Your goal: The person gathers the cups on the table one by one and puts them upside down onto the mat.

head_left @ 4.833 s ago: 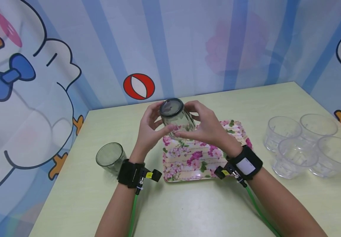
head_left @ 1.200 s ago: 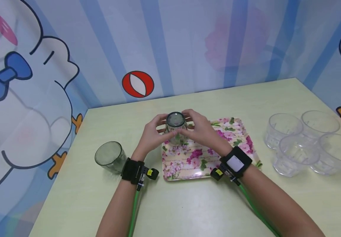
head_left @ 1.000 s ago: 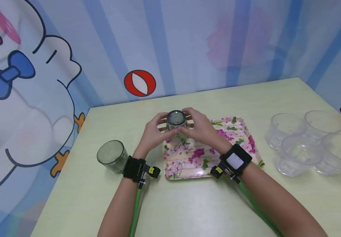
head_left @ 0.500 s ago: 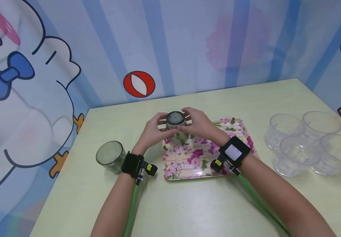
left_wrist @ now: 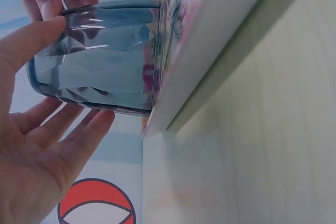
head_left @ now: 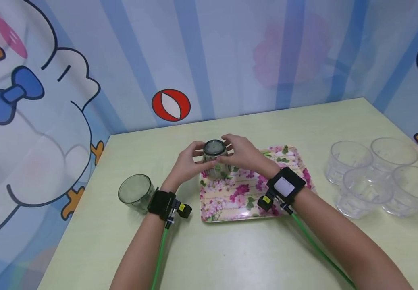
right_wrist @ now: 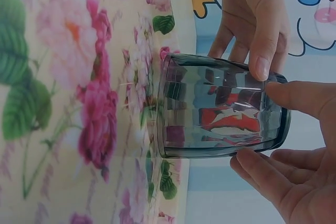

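Note:
A grey-tinted drinking glass [head_left: 214,148] stands upside down on the back left corner of the flowered tray [head_left: 227,203]. Its rim meets the tray's surface in the left wrist view. My left hand [head_left: 186,164] holds the glass from the left, thumb in front and fingers curved round behind. From the other side my right hand [head_left: 246,155] grips it near the base, its thumb close to the left thumb. In the right wrist view the tinted glass [right_wrist: 220,108] shows between both sets of fingers.
A second tinted glass [head_left: 135,194] stands mouth up left of the tray, close by the left wrist. Several clear cups [head_left: 366,191] are grouped on the right of the table [head_left: 223,257]. A green cable [head_left: 159,253] runs along each forearm. A printed backdrop rises behind the table.
The glass, held tilted above the tray several seconds ago, has come down upside down onto its back left corner. Over the last second it stays there, and the right hand shifts slightly.

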Available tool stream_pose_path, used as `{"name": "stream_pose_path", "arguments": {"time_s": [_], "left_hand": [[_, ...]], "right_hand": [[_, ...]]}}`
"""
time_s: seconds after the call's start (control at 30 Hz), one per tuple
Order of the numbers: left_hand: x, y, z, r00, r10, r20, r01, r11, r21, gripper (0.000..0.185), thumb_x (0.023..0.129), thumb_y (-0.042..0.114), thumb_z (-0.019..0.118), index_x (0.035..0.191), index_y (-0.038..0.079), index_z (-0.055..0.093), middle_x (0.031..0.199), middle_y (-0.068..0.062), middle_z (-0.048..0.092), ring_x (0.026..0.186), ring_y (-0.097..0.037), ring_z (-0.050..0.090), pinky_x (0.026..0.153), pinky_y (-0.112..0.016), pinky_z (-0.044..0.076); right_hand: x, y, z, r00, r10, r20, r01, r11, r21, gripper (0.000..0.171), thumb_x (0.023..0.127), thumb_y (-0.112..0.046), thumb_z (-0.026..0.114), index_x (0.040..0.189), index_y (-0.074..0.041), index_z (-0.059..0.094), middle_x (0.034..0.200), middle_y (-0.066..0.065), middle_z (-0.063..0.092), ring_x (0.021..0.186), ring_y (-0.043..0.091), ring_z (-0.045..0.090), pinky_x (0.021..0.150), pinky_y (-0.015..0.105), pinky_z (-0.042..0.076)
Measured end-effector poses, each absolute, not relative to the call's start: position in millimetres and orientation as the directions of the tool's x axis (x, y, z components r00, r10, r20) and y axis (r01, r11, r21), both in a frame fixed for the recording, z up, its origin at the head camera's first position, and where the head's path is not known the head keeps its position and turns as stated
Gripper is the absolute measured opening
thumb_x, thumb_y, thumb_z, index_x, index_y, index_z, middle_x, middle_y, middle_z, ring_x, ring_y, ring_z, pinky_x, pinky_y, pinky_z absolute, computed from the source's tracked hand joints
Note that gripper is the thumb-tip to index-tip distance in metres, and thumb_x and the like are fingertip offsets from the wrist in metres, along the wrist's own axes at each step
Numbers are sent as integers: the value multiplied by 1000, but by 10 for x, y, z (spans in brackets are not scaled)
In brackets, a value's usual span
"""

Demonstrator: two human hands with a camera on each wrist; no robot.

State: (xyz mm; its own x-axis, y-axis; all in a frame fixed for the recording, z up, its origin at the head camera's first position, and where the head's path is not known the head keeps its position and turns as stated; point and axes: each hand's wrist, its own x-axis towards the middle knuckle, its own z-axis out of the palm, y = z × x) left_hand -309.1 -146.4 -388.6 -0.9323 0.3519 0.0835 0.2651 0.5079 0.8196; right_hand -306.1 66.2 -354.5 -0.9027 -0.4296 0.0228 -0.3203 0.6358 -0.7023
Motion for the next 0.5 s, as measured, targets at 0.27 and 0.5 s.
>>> {"name": "stream_pose_path", "arguments": {"time_s": [0.27,0.5], "left_hand": [[-3081,-1470,-3927,-933,351,83,263,502,824,62,83,37,73,136,22,45,142,-5,49,129,-28,53,99,-34,54],[-3070,-1470,-3935,-931,353,86,268,506,820,63,82,37,74,136,22,44,141,-6,49,129,-29,52,100,-35,54]], "right_hand": [[-3051,652,-3581,-905,-425,28,-317,627,-712,73,88,-28,69,146,-3,33,134,19,54,123,29,56,96,38,55],[-3048,649,-3599,-905,-424,31,-319,630,-708,74,87,-28,70,146,-3,33,133,19,55,122,30,57,96,38,56]]}}
